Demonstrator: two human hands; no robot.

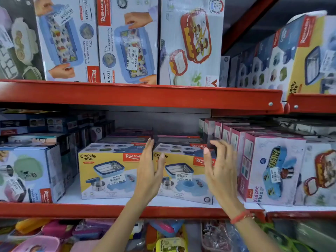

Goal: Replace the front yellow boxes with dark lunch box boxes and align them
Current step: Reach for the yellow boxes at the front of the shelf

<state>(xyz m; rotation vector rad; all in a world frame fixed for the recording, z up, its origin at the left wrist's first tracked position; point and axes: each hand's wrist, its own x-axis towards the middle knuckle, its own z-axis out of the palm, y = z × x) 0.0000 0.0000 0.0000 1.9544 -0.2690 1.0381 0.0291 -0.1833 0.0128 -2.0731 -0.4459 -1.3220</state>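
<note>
Two yellow boxes are seen side by side at the front of the middle shelf (127, 210), just behind its red front edge. The left yellow box (107, 176) and the right yellow box (183, 179) are set almost touching, with only a narrow seam between them. Behind the right yellow box, dark flat boxes (178, 139) are stacked lower, toward the grey back wall, and open air is left above them.

The left hand (148, 171) is raised in front of the seam, its fingers (150, 148) straight and together, nothing held. The right hand (221, 168) is held at the right end of the right yellow box, fingers (216, 145) spread and curved, nothing gripped; contact with the box cannot be told.

To the right of that box, a row of pink boxes (269, 168) stands close, with little room at that edge. Left of the left yellow box, a bare strip of white shelf floor separates it from a pale blue box (27, 173).
</note>
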